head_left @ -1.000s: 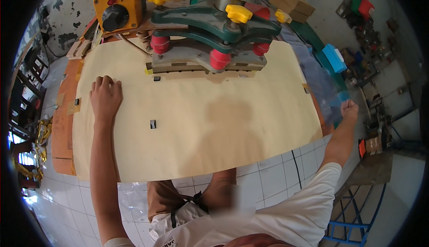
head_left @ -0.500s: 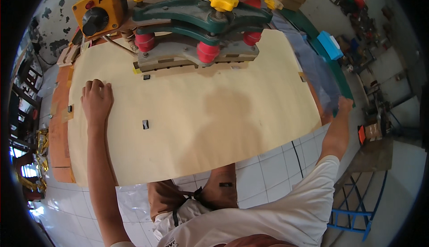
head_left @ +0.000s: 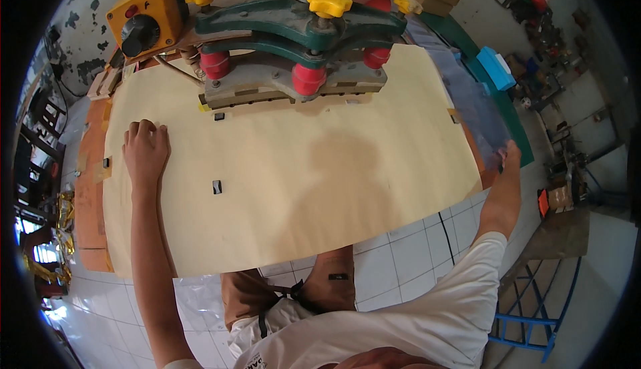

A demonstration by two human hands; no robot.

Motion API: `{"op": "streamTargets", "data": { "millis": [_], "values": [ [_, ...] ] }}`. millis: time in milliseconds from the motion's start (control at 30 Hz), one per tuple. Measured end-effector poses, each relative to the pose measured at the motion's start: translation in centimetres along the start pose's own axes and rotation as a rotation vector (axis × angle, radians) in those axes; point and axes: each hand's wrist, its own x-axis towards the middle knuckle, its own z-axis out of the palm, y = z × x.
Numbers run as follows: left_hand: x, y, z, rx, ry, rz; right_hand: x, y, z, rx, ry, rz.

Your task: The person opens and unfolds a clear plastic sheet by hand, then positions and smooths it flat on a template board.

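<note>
A large cream sheet (head_left: 280, 155) covers most of the board in front of me. My left hand (head_left: 145, 152) rests on its left part with the fingers curled; the palm side is hidden, and nothing shows in it. Out at the far right my right hand (head_left: 509, 158) is closed at the near end of a translucent bluish plastic film (head_left: 467, 95). That film lies along the sheet's right side over a green surface (head_left: 517, 132). Small dark pads (head_left: 217, 187) sit on and beside the cream sheet.
Over the sheet's far edge stands a green press head (head_left: 267, 22) with yellow knobs and red cushions. A yellow control box (head_left: 143, 19) is at the far left. Reddish-brown board (head_left: 90, 202) shows on the left. A light blue box (head_left: 495, 69) lies at the right; blue metal framework (head_left: 531, 302) stands below.
My right hand has shifted slightly left, and the film's near end beside it has moved a little. My left hand stays in place on the sheet.
</note>
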Motion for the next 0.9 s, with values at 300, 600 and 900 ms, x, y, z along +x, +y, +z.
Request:
{"op": "streamTargets", "data": {
  "millis": [300,600,900],
  "values": [
    [0.2,0.5,1.0,-0.040,-0.008,0.007,0.9,-13.4,0.2,0.560,-0.484,-0.181],
    [0.1,0.4,0.7,-0.074,0.002,-0.004,-9.5,-23.3,-2.0,0.232,-0.230,-0.913],
    [-0.2,0.5,0.8,-0.041,0.023,-0.003,-26.5,-25.4,-13.5,-0.484,-0.529,-1.083]
  ]
}}
